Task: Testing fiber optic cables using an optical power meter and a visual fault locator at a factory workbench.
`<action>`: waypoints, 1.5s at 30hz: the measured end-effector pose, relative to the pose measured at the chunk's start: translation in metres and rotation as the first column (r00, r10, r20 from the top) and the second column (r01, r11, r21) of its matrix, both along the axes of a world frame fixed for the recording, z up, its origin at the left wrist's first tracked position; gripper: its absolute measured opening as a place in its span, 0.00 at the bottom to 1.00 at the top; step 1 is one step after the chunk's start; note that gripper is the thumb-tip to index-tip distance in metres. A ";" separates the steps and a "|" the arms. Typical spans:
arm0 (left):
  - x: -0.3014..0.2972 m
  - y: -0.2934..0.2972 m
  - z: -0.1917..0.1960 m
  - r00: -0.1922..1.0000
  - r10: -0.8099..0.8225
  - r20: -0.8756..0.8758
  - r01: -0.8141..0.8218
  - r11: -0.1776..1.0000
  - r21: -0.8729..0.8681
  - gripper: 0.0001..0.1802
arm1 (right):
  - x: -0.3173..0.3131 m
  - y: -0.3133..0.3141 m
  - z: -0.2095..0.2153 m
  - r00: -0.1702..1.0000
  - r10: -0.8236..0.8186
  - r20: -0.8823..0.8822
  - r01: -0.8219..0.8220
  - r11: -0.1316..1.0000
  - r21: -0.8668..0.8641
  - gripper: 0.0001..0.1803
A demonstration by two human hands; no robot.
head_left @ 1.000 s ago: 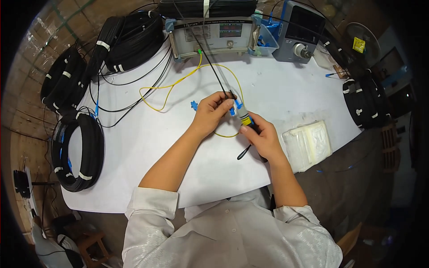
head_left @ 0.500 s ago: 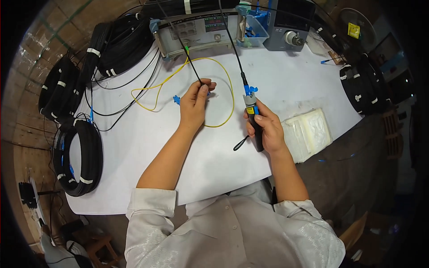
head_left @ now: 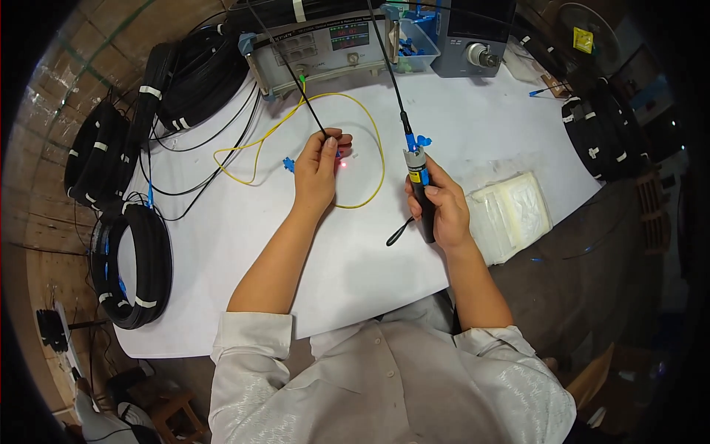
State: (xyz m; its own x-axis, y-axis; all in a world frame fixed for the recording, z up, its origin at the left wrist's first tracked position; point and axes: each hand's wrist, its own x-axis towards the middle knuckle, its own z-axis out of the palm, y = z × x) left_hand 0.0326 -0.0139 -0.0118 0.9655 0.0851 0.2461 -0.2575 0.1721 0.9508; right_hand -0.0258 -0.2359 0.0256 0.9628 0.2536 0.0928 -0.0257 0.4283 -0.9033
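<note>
Left hand resting on white table, thumb and forefinger pinched on end of thin black cable running to far left. Small red glow on table just right of those fingertips. Right hand closed in a fist around black pen-shaped tester, long axis near to far, tip pointing far. Second black cable entering tester tip through blue connector. Pinched cable end lying left of tester tip, well apart, at similar depth; left hand nearer to it. Yellow fibre loop between both hands.
</note>
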 end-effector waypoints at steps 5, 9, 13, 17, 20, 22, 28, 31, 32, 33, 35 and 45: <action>-0.002 -0.001 0.004 0.999 -0.001 -0.034 0.003 0.999 0.046 0.15 | 0.001 0.000 -0.002 0.999 -0.002 0.034 0.003 0.999 -0.037 0.29; -0.002 -0.001 0.003 1.000 -0.012 -0.025 0.012 1.000 0.026 0.15 | 0.001 0.001 -0.005 0.999 -0.003 0.051 0.005 1.000 -0.030 0.28; -0.001 -0.001 0.002 1.000 -0.005 -0.025 0.005 1.000 0.015 0.15 | 0.001 0.000 -0.007 0.998 -0.002 0.060 0.004 1.000 -0.021 0.27; 0.000 -0.001 -0.001 1.000 -0.015 -0.021 0.014 1.000 -0.019 0.15 | 0.000 0.003 -0.005 0.998 -0.015 0.061 0.018 0.998 -0.060 0.27; 0.001 -0.001 -0.001 0.999 -0.028 -0.023 0.027 0.999 -0.031 0.15 | 0.000 0.003 -0.003 0.996 -0.006 0.091 0.014 0.996 -0.087 0.28; 0.000 0.000 -0.001 1.000 -0.025 0.000 0.025 1.000 0.004 0.16 | 0.000 0.003 -0.005 0.994 -0.002 0.105 0.011 0.996 -0.084 0.28; -0.008 0.004 0.012 0.987 -0.128 -0.093 0.132 0.991 0.037 0.16 | 0.001 0.006 -0.005 0.997 0.020 0.077 -0.010 0.992 -0.123 0.28; -0.013 0.000 0.024 0.947 -0.300 -0.114 0.277 0.943 -0.185 0.18 | 0.003 0.008 -0.004 0.990 0.122 -0.068 -0.137 0.946 -0.294 0.28; -0.015 -0.001 0.026 0.921 -0.385 -0.056 0.353 0.887 -0.299 0.18 | 0.002 0.011 -0.003 0.988 0.120 -0.095 -0.143 0.943 -0.302 0.28; -0.016 -0.001 0.026 0.912 -0.405 -0.062 0.374 0.886 -0.275 0.19 | 0.001 0.014 0.000 0.987 0.122 -0.100 -0.149 0.933 -0.328 0.27; -0.017 0.000 0.026 0.901 -0.422 -0.095 0.389 0.887 -0.251 0.20 | -0.001 0.018 0.001 0.986 0.126 -0.108 -0.157 0.922 -0.355 0.27; -0.006 0.011 0.014 0.954 -0.280 -0.104 0.201 0.861 -0.468 0.21 | -0.005 0.015 -0.007 0.978 0.159 -0.135 -0.199 0.904 -0.378 0.26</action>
